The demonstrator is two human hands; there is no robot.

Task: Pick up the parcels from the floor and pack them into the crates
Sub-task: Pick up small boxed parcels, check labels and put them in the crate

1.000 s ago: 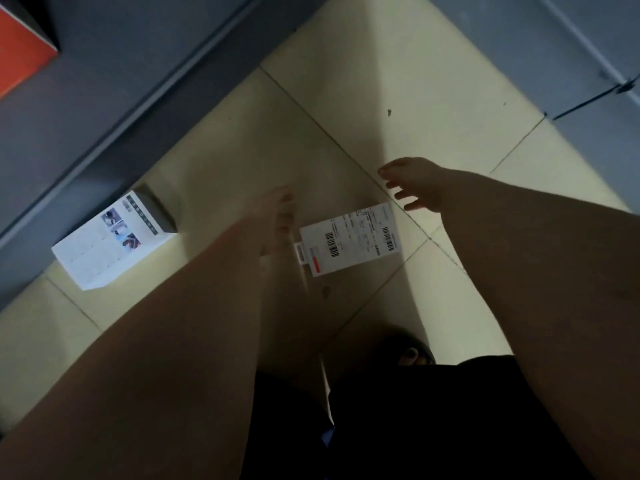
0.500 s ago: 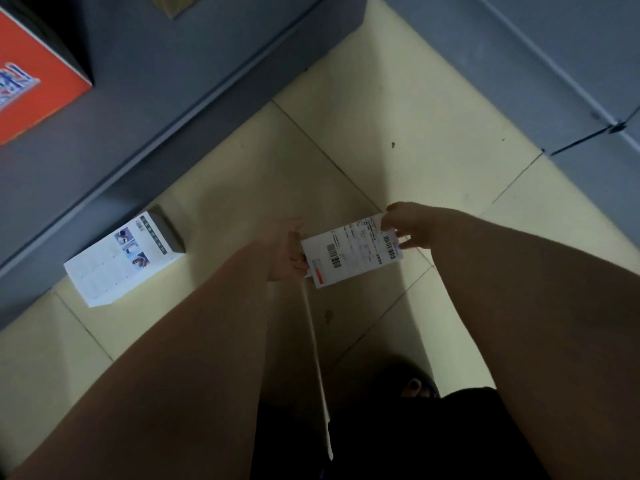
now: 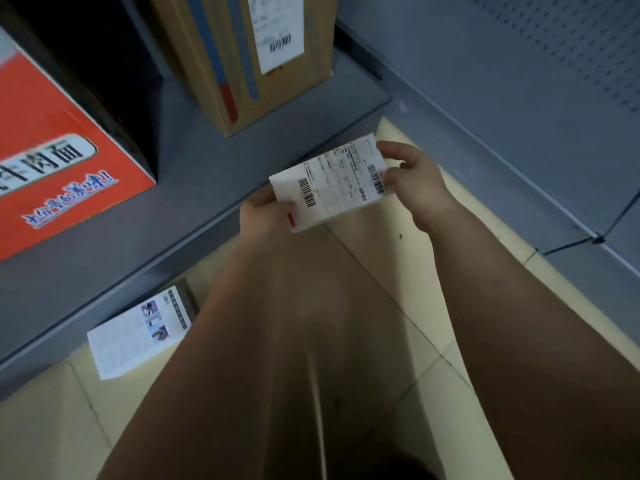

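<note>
Head camera, the only view: I saw the small white labelled parcel point(image 3: 330, 183) lifted clear of the floor point(image 3: 485, 216) and held between both hands, seen across the front edge of the grey shelf point(image 3: 207, 161). The left hand point(image 3: 265, 213) pinched its lower-left corner. The right hand point(image 3: 412, 181) had its fingers curled round the opposite end. The parcel looked light, flat and fairly stiff, with a slick label, so I judged the two ends the safest hold. A second white box point(image 3: 138, 336) lay on the floor by the shelf's base.
</note>
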